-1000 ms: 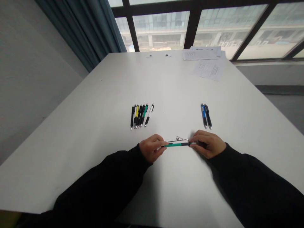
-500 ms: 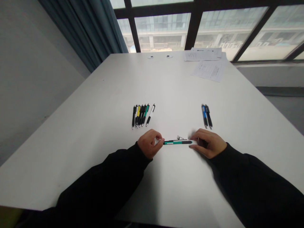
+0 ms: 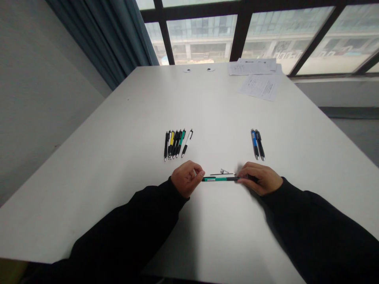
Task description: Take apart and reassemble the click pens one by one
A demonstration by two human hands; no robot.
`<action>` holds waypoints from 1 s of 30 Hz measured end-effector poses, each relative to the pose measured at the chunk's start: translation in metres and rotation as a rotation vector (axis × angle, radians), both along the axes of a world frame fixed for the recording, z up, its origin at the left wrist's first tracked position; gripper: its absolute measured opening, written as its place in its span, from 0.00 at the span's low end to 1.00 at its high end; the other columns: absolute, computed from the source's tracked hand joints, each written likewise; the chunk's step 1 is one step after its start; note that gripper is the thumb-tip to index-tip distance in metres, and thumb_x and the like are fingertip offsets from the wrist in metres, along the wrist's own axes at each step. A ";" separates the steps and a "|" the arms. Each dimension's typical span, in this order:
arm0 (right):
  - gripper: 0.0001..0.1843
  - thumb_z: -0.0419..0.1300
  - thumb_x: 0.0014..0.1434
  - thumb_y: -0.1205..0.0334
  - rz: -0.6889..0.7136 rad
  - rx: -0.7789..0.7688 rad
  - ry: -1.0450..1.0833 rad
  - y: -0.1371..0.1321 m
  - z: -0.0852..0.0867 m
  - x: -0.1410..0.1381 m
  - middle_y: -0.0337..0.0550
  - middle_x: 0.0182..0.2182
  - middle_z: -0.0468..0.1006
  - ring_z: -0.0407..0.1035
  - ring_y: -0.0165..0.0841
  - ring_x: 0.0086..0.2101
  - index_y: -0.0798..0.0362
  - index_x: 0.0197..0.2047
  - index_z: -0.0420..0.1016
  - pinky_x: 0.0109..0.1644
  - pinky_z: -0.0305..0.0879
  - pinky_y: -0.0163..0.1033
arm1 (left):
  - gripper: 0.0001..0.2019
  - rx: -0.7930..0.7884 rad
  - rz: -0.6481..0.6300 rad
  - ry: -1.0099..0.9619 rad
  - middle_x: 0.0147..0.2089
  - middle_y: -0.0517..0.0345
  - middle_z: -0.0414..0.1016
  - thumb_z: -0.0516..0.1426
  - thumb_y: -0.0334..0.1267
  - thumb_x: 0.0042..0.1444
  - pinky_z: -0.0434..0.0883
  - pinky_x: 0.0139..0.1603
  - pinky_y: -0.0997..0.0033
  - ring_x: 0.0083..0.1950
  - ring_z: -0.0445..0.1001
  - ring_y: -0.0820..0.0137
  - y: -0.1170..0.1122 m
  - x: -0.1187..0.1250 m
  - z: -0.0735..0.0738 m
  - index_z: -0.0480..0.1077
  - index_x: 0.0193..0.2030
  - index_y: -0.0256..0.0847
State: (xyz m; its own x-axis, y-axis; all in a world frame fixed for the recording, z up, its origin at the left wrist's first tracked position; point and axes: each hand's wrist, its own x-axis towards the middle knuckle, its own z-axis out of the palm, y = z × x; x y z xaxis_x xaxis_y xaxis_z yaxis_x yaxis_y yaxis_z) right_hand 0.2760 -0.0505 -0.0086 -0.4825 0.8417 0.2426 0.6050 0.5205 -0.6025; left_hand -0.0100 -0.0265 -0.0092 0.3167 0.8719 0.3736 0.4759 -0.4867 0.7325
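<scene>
A green-and-black pen barrel lies almost level just above the table, its dark end inside the fingers of my right hand. My left hand is curled at the barrel's left end, and I cannot tell whether it grips it. Just behind the barrel lie a thin pen refill and a small metal spring or clip. Farther off stand a row of several click pens left of centre and a pair of blue and black pens on the right.
All this is on a white table, with loose printed papers at its far right corner and several small round grommets at the far edge. A dark curtain and a large window lie beyond.
My right hand has come in from lying spread beside the barrel and now closes on its dark end. The barrel sits slightly lower in view.
</scene>
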 end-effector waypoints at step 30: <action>0.07 0.53 0.61 0.65 0.058 0.119 -0.267 -0.010 0.005 -0.033 0.49 0.33 0.75 0.70 0.34 0.32 0.55 0.37 0.71 0.36 0.69 0.39 | 0.19 -0.934 -0.761 -0.642 0.28 0.46 0.78 0.68 0.50 0.42 0.75 0.32 0.61 0.30 0.77 0.62 -0.007 -0.006 -0.004 0.78 0.32 0.34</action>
